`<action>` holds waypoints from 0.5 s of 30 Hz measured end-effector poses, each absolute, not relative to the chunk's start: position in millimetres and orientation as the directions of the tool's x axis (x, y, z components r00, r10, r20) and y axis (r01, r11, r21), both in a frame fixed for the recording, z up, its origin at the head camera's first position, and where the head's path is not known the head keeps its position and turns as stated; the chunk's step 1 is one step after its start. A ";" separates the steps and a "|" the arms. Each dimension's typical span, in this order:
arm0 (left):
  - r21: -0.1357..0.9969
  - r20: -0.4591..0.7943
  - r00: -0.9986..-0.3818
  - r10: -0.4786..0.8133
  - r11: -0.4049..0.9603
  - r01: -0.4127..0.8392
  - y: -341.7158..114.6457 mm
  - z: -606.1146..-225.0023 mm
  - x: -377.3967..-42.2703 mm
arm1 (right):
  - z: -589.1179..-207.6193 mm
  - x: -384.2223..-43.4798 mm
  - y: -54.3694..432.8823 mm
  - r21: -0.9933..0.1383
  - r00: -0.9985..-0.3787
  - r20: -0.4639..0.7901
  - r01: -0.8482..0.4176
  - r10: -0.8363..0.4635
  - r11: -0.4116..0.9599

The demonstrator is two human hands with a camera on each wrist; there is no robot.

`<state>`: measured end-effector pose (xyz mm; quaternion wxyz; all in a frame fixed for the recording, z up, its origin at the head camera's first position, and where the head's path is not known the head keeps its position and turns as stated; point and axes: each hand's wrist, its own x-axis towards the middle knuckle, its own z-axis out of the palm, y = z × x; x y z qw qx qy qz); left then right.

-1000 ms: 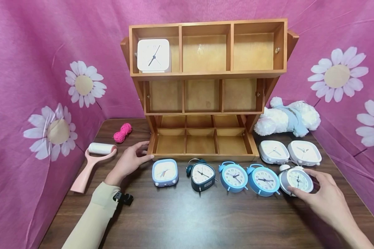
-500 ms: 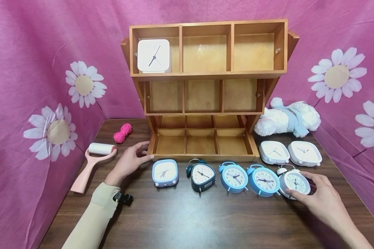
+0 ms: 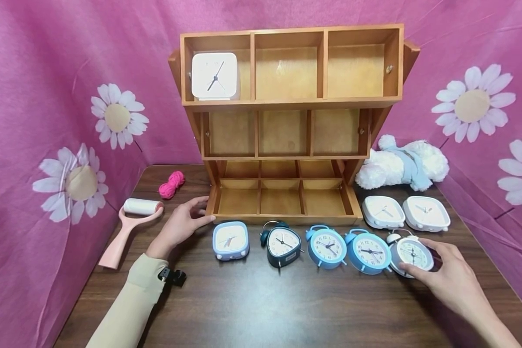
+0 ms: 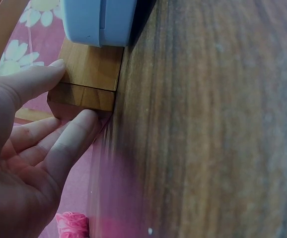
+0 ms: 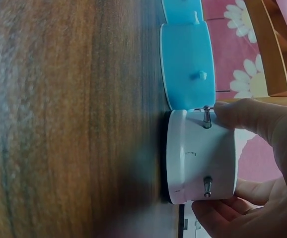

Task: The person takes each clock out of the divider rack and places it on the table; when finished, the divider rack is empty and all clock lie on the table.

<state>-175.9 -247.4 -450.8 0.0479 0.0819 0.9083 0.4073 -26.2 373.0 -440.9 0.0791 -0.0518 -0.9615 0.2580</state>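
At the right end of the clock row, my right hand [image 3: 450,273] grips a white twin-bell alarm clock [image 3: 413,256] between thumb and fingers. In the right wrist view, the white clock's underside [image 5: 198,161] with two metal feet faces the camera, touching the light-blue clock [image 5: 188,67] beside it. My left hand [image 3: 180,227] holds the lower left front corner of a wooden shelf [image 3: 282,218]; the left wrist view has the thumb [image 4: 49,74] on one face of that corner and a finger [image 4: 84,124] on the other. A blue square alarm clock [image 3: 230,241] lies close to this corner.
A dark green triangular clock [image 3: 283,246] and two light-blue twin-bell clocks [image 3: 326,247] continue the row. Two white clocks [image 3: 383,212] lie behind, near a plush toy [image 3: 404,164]. One white square clock [image 3: 214,76] occupies the top left compartment. Pink yarn [image 3: 171,185] and a lint roller [image 3: 130,227] lie left.
My right hand has shifted the white twin-bell clock slightly left, up against the light-blue clock. My left hand has stayed at the shelf corner.
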 end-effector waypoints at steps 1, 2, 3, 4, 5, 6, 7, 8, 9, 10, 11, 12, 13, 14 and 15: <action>0.748 -0.022 -0.982 0.187 0.655 0.108 -247.4 -450.7 -176.1 | -440.9 -26.2 373.1 -0.505 -0.982 0.126 0.058 0.140 0.861; 0.749 -0.023 -0.982 0.187 0.654 0.107 -247.3 -450.4 -176.3 | -440.9 -26.1 373.3 -0.506 -0.982 0.126 0.058 0.140 0.861; 0.750 -0.024 -0.982 0.187 0.653 0.106 -247.2 -450.1 -176.5 | -440.9 -26.1 373.5 -0.506 -0.982 0.127 0.057 0.139 0.861; 0.749 -0.024 -0.982 0.187 0.654 0.106 -247.2 -449.9 -176.7 | -441.0 -26.0 373.6 -0.506 -0.982 0.128 0.056 0.140 0.860; 0.750 -0.023 -0.982 0.188 0.653 0.107 -247.1 -449.7 -176.8 | -441.2 -26.0 373.7 -0.506 -0.982 0.129 0.057 0.141 0.860; 0.750 -0.022 -0.982 0.187 0.652 0.107 -246.9 -449.7 -176.8 | -441.4 -26.0 373.8 -0.507 -0.981 0.130 0.057 0.142 0.860; 0.751 -0.021 -0.982 0.187 0.652 0.108 -246.8 -449.7 -176.8 | -441.7 -25.9 373.8 -0.508 -0.981 0.131 0.057 0.143 0.859; 0.751 -0.019 -0.982 0.187 0.651 0.109 -246.7 -449.8 -176.9 | -442.0 -25.8 373.8 -0.510 -0.981 0.133 0.056 0.143 0.858; 0.751 -0.019 -0.982 0.186 0.651 0.109 -246.7 -450.0 -176.8 | -442.4 -25.6 373.7 -0.512 -0.980 0.134 0.056 0.144 0.857; 0.753 -0.020 -0.982 0.186 0.650 0.107 -246.6 -450.4 -176.6 | -442.9 -25.3 373.6 -0.513 -0.980 0.135 0.058 0.147 0.856; 0.753 -0.021 -0.982 0.187 0.649 0.107 -246.6 -450.7 -176.4 | -443.3 -24.9 373.5 -0.515 -0.979 0.136 0.058 0.149 0.855; 0.751 -0.023 -0.983 0.184 0.652 0.105 -246.5 -451.0 -176.2 | -443.7 -24.6 373.5 -0.518 -0.979 0.137 0.059 0.151 0.853; 0.749 -0.024 -0.983 0.185 0.654 0.105 -246.6 -451.4 -176.0 | -444.0 -24.4 373.4 -0.519 -0.979 0.138 0.060 0.153 0.852; 0.747 -0.025 -0.983 0.183 0.656 0.103 -246.6 -451.3 -175.7 | -444.3 -24.1 373.4 -0.521 -0.978 0.137 0.062 0.155 0.851; 0.747 -0.026 -0.983 0.184 0.657 0.103 -246.7 -451.6 -175.5 | -444.6 -23.9 373.4 -0.523 -0.978 0.135 0.065 0.158 0.850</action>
